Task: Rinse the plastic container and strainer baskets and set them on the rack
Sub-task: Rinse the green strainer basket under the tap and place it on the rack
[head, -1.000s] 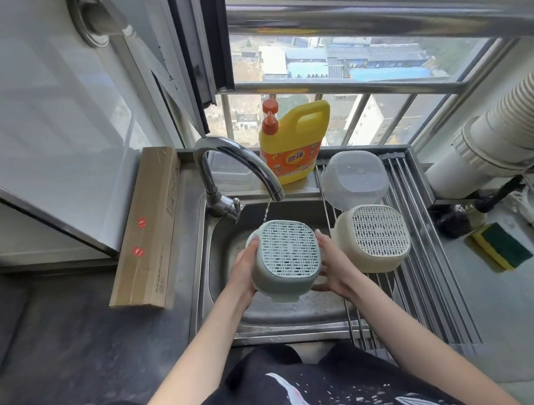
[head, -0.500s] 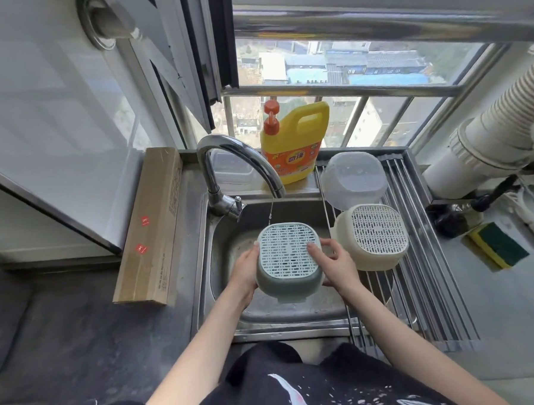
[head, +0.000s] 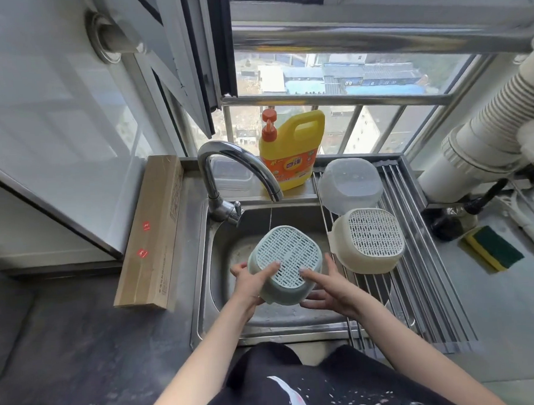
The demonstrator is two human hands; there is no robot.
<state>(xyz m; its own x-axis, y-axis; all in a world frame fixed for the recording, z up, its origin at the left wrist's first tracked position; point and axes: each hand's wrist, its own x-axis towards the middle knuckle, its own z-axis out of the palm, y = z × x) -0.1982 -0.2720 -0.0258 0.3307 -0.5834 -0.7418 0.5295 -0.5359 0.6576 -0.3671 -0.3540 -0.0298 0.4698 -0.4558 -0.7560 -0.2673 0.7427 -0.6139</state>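
I hold a pale green strainer basket (head: 285, 260) upside down over the sink (head: 219, 266), just below a thin stream of water (head: 271, 214) from the faucet (head: 235, 160). My left hand (head: 251, 280) grips its left side, thumb on the mesh. My right hand (head: 329, 289) lies against its right side with straight, spread fingers, the index tip on the mesh. A cream strainer basket (head: 369, 240) and a clear plastic container (head: 350, 184) sit upside down on the metal rack (head: 418, 287) to the right.
A yellow detergent bottle (head: 291, 151) stands behind the sink by the window. A long cardboard box (head: 153, 233) lies on the counter to the left. A green-and-yellow sponge (head: 494, 249) and a ribbed white duct (head: 488, 147) are to the right of the rack.
The green basket has tilted and dropped slightly toward me. My right hand has loosened from clasping its side to spread, straight fingers. My left thumb has slid onto the mesh.
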